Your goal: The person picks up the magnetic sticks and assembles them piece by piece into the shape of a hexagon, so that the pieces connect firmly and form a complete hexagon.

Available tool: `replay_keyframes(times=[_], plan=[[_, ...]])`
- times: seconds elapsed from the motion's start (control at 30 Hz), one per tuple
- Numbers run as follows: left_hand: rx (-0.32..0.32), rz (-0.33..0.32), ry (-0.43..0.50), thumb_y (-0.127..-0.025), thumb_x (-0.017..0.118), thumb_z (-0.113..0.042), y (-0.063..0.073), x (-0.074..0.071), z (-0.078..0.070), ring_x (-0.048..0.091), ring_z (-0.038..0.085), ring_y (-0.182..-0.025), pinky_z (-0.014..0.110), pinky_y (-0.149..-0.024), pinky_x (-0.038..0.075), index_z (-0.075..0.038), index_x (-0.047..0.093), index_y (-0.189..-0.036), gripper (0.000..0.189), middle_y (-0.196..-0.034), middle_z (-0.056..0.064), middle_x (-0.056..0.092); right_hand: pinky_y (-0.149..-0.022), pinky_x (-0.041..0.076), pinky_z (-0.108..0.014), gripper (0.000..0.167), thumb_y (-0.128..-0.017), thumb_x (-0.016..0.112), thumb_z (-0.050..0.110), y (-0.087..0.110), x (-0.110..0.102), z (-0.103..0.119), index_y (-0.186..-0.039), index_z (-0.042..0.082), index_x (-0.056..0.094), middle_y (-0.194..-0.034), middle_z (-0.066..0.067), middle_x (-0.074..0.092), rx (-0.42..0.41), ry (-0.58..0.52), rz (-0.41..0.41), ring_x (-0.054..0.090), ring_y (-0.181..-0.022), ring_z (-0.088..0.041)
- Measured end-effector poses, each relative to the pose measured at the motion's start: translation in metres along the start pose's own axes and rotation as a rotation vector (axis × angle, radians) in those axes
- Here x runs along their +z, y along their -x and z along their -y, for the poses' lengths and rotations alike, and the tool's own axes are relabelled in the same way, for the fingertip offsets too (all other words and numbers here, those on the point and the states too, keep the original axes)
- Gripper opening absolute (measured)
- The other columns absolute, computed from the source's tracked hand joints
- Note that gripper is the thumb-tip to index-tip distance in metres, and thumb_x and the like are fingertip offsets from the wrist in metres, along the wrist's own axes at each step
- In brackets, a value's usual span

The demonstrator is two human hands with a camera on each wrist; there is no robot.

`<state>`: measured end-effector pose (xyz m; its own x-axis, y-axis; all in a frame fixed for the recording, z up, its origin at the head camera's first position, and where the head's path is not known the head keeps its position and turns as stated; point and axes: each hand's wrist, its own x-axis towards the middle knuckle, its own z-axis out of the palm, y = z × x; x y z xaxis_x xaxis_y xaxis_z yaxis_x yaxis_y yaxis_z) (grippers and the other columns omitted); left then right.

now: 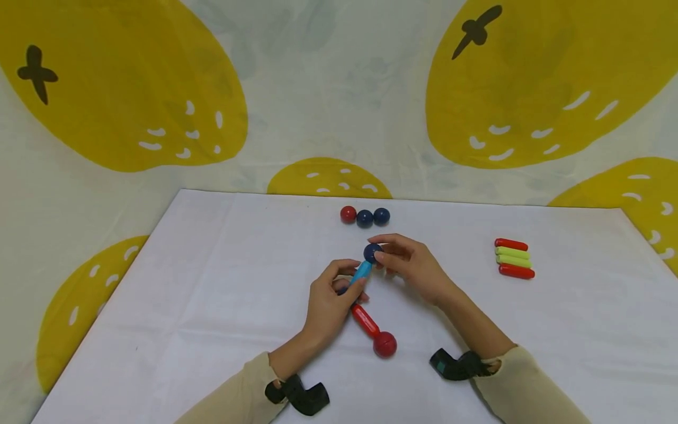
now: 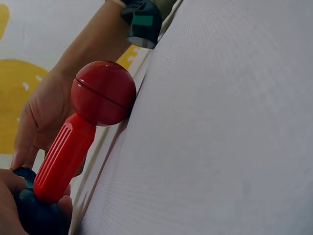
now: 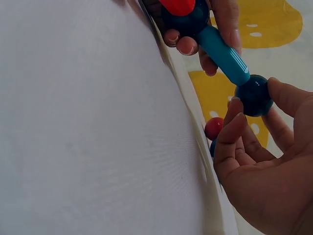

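Note:
A chain of toy balls and rods is held between both hands. My right hand (image 1: 415, 268) pinches a dark blue ball (image 1: 372, 252) that sits at the end of a light blue rod (image 1: 361, 272). With thumb along that rod, my left hand (image 1: 329, 301) grips it and a second dark blue ball (image 3: 187, 23) at its other end, partly hidden by the fingers. From this second ball a red rod (image 1: 365, 320) slants toward the near side. At its tip is a red ball (image 2: 103, 93) with a groove around it, low over the white table.
At the back of the white table (image 1: 238, 253) lie a red ball (image 1: 348, 214) and two dark blue balls (image 1: 365, 218) in a row. To the right, red rods (image 1: 516, 271) and yellow-green rods (image 1: 512, 252) lie side by side. A fruit-patterned cloth (image 1: 339, 88) hangs behind.

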<state>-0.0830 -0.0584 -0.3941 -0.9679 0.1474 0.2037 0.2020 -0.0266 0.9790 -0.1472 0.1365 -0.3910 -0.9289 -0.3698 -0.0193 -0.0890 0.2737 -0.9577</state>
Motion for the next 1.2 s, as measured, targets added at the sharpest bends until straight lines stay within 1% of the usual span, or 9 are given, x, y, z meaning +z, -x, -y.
replay_keyframes(times=[0.1, 0.23, 0.4, 0.53, 0.6, 0.83, 0.93, 1.03, 1.2], plan=[[-0.010, -0.010, -0.007, -0.093, 0.059, -0.001, 0.000, 0.000, -0.001, 0.066, 0.042, -0.071, 0.020, -0.062, 0.049, 0.008, 0.051, -0.119, 0.028, -0.099, 0.022, 0.062, -0.071, 0.051, -0.035, 0.038, -0.094, 0.062, 0.026, -0.001, 0.001, 0.000, -0.129, 0.012, 0.057, -0.104, -0.011, 0.066, 0.004, -0.027, 0.003, 0.061, -0.089, -0.032], [-0.035, -0.019, 0.000, -0.097, 0.054, -0.004, 0.000, -0.001, -0.002, 0.066, 0.041, -0.072, 0.021, -0.059, 0.049, 0.008, 0.049, -0.121, 0.028, -0.095, 0.022, 0.062, -0.074, 0.052, -0.035, 0.037, -0.094, 0.064, 0.026, -0.001, 0.004, 0.000, -0.126, 0.009, 0.057, -0.107, -0.012, 0.066, 0.017, -0.066, 0.018, 0.063, -0.092, -0.031], [-0.034, -0.042, -0.018, -0.097, 0.054, -0.004, 0.000, -0.001, -0.004, 0.065, 0.042, -0.070, 0.023, -0.062, 0.051, 0.007, 0.048, -0.122, 0.028, -0.087, 0.022, 0.062, -0.077, 0.052, -0.037, 0.034, -0.093, 0.065, 0.028, -0.002, 0.008, 0.002, -0.123, 0.012, 0.060, -0.107, -0.008, 0.066, 0.013, -0.045, 0.033, 0.064, -0.094, -0.026], [-0.044, -0.055, -0.008, -0.097, 0.054, -0.006, -0.001, -0.002, -0.002, 0.064, 0.041, -0.068, 0.024, -0.063, 0.052, 0.004, 0.047, -0.124, 0.029, -0.087, 0.022, 0.063, -0.077, 0.052, -0.038, 0.033, -0.092, 0.066, 0.029, -0.005, 0.010, 0.004, -0.122, 0.015, 0.063, -0.108, -0.004, 0.066, -0.004, 0.001, 0.048, 0.064, -0.091, -0.025], [-0.045, -0.061, 0.000, -0.097, 0.055, -0.007, -0.001, -0.002, 0.000, 0.065, 0.039, -0.066, 0.025, -0.062, 0.051, 0.002, 0.046, -0.125, 0.030, -0.087, 0.022, 0.063, -0.077, 0.052, -0.038, 0.034, -0.091, 0.066, 0.028, -0.006, 0.011, 0.005, -0.122, 0.015, 0.063, -0.109, -0.004, 0.066, -0.013, 0.011, 0.066, 0.063, -0.090, -0.026], [-0.045, -0.070, 0.046, -0.097, 0.057, -0.019, -0.004, -0.003, 0.027, 0.065, 0.025, -0.058, 0.030, -0.059, 0.054, -0.007, 0.042, -0.133, 0.041, -0.088, 0.015, 0.061, -0.078, 0.052, -0.039, 0.034, -0.092, 0.066, 0.024, -0.009, 0.014, 0.010, -0.123, 0.013, 0.064, -0.113, -0.003, 0.064, -0.037, 0.014, 0.114, 0.063, -0.089, -0.027], [-0.026, -0.064, 0.065, -0.097, 0.057, -0.022, -0.004, -0.003, 0.030, 0.065, 0.024, -0.058, 0.031, -0.058, 0.054, -0.008, 0.042, -0.134, 0.042, -0.094, 0.016, 0.060, -0.079, 0.052, -0.040, 0.034, -0.092, 0.065, 0.023, -0.009, 0.015, 0.011, -0.125, 0.012, 0.063, -0.115, -0.002, 0.064, -0.052, 0.028, 0.120, 0.063, -0.091, -0.026], [-0.023, -0.058, 0.063, -0.097, 0.057, -0.024, -0.004, -0.003, 0.030, 0.066, 0.024, -0.058, 0.030, -0.058, 0.053, -0.008, 0.043, -0.135, 0.043, -0.099, 0.017, 0.059, -0.080, 0.052, -0.040, 0.034, -0.093, 0.064, 0.022, -0.008, 0.014, 0.012, -0.126, 0.010, 0.062, -0.116, -0.001, 0.063, -0.061, 0.035, 0.127, 0.062, -0.094, -0.026], [-0.066, -0.039, 0.048, -0.098, 0.056, -0.016, -0.001, -0.003, 0.005, 0.066, 0.034, -0.060, 0.025, -0.058, 0.052, -0.002, 0.042, -0.136, 0.043, -0.105, 0.017, 0.057, -0.077, 0.052, -0.042, 0.032, -0.094, 0.063, 0.020, -0.009, 0.009, 0.016, -0.125, 0.012, 0.062, -0.113, 0.000, 0.065, -0.043, 0.057, 0.112, 0.062, -0.093, -0.029]])
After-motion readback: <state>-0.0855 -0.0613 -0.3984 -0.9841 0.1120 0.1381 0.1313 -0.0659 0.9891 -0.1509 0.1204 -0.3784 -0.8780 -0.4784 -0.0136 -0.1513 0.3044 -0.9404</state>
